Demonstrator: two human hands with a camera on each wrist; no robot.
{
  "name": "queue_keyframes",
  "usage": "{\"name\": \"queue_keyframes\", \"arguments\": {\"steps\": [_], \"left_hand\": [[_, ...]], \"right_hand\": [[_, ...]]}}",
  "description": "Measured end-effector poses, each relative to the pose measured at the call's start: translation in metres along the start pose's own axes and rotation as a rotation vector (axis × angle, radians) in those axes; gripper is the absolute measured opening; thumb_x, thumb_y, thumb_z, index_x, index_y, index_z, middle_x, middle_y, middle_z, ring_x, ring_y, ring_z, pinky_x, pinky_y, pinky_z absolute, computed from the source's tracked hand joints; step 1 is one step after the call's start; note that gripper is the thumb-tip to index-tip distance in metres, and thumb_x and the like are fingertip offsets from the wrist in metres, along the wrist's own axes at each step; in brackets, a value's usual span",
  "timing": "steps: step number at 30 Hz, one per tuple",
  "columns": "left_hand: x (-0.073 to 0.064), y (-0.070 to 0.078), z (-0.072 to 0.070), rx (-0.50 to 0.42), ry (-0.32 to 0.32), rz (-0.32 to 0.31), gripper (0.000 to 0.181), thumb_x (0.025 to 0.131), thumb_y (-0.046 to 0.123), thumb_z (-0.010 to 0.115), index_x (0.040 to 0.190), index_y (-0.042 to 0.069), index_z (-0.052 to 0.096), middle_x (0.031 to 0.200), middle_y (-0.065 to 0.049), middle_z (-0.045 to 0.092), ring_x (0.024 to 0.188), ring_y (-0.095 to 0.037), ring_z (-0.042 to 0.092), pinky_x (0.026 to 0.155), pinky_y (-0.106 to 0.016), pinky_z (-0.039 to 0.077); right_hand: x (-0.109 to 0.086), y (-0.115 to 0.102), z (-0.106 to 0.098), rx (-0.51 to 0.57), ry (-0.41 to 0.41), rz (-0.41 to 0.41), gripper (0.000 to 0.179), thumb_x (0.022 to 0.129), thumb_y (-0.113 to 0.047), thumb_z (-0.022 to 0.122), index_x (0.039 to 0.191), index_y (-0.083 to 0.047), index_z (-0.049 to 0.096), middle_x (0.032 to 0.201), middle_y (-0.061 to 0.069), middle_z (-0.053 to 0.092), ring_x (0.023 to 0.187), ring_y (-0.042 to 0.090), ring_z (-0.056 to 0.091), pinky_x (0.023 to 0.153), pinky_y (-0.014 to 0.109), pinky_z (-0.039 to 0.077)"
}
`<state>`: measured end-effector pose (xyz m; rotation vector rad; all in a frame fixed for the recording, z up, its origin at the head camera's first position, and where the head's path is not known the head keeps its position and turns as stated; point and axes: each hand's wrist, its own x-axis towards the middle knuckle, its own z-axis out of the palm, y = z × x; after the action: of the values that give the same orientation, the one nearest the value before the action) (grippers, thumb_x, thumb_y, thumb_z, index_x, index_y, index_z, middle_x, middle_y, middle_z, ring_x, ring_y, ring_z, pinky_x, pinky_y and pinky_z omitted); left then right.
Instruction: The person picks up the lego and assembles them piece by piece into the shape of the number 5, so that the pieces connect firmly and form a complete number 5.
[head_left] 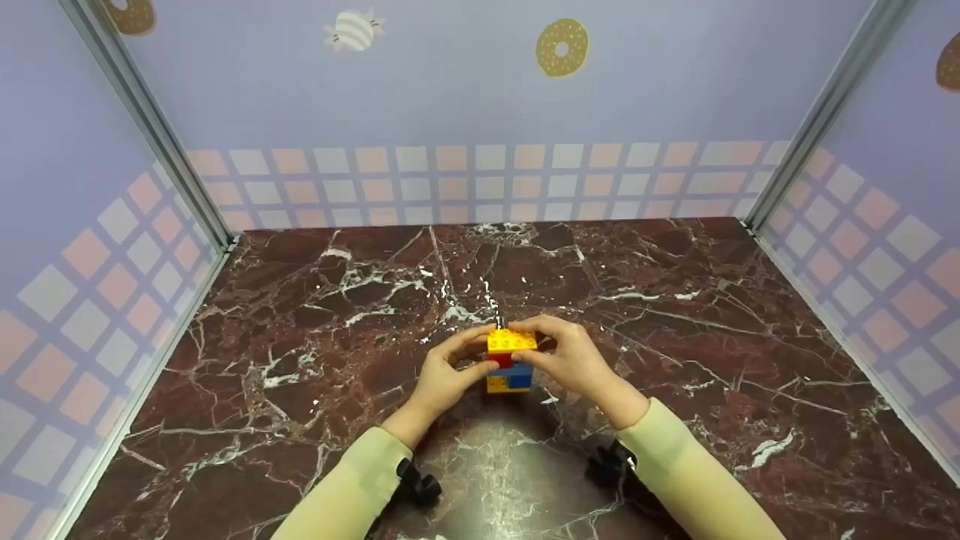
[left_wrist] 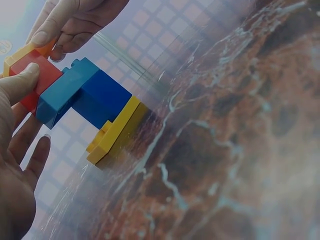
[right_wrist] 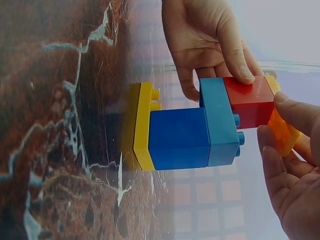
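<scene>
A small tower of toy building bricks stands upright on the table between the two hands. At its bottom lies a flat yellow brick (right_wrist: 143, 130), with a blue brick (right_wrist: 179, 139) on one end. Above that sits a flat teal brick (right_wrist: 218, 127), jutting past the blue one. A red brick (right_wrist: 250, 102) stands on the teal brick's left part. The top yellow brick (head_left: 512, 341) lies over the red one and overhangs to the right. My left hand (head_left: 442, 379) pinches the red brick. My right hand (head_left: 577, 360) grips the top yellow brick between thumb and fingers.
The dark red marbled table (head_left: 300, 345) spreads around the tower. Patterned panels (head_left: 465, 90) close it in at the back and both sides. A black wrist device (head_left: 420, 487) hangs below the left sleeve, and another black device (head_left: 606, 466) below the right sleeve.
</scene>
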<state>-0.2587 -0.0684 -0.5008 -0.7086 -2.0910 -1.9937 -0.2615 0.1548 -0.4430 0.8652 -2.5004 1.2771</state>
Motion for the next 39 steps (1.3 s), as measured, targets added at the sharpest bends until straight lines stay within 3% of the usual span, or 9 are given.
{"name": "queue_keyframes", "arguments": {"steps": [23, 29, 34, 39], "left_hand": [[-0.001, 0.001, 0.0, -0.007, -0.014, -0.02, 0.055, 0.088, 0.001, 0.078, 0.14, 0.0, 0.06, 0.125, -0.023, 0.072, 0.105, -0.016, 0.072, 0.093, -0.03, 0.06], [0.001, 0.0, 0.002, -0.001, 0.006, -0.014, 0.055, 0.089, 0.002, 0.077, 0.141, -0.002, 0.058, 0.125, -0.023, 0.071, 0.107, -0.02, 0.071, 0.093, -0.029, 0.06], [0.002, -0.002, 0.004, -0.001, 0.024, -0.013, 0.056, 0.09, 0.003, 0.075, 0.143, -0.002, 0.056, 0.127, -0.023, 0.071, 0.108, -0.015, 0.07, 0.095, -0.029, 0.059], [0.004, -0.003, 0.006, 0.009, 0.038, -0.017, 0.058, 0.091, 0.006, 0.075, 0.145, -0.001, 0.055, 0.125, -0.022, 0.072, 0.108, -0.013, 0.07, 0.095, -0.029, 0.058]], "right_hand": [[0.0, 0.004, -0.003, 0.052, -0.034, -0.005, 0.039, 0.086, -0.011, 0.082, 0.123, -0.002, 0.072, 0.123, 0.015, 0.074, 0.103, 0.03, 0.073, 0.085, 0.028, 0.063], [0.002, 0.009, -0.001, 0.098, -0.052, 0.044, 0.046, 0.088, -0.009, 0.08, 0.132, -0.003, 0.068, 0.131, 0.017, 0.07, 0.107, 0.036, 0.072, 0.09, 0.039, 0.063], [0.002, 0.016, 0.0, 0.184, -0.113, 0.114, 0.066, 0.085, 0.002, 0.079, 0.146, -0.008, 0.056, 0.148, 0.018, 0.058, 0.116, 0.04, 0.068, 0.097, 0.051, 0.059], [0.003, 0.022, 0.0, 0.245, -0.153, 0.188, 0.079, 0.084, 0.008, 0.077, 0.154, -0.015, 0.049, 0.151, 0.021, 0.053, 0.12, 0.041, 0.066, 0.101, 0.052, 0.057]]}}
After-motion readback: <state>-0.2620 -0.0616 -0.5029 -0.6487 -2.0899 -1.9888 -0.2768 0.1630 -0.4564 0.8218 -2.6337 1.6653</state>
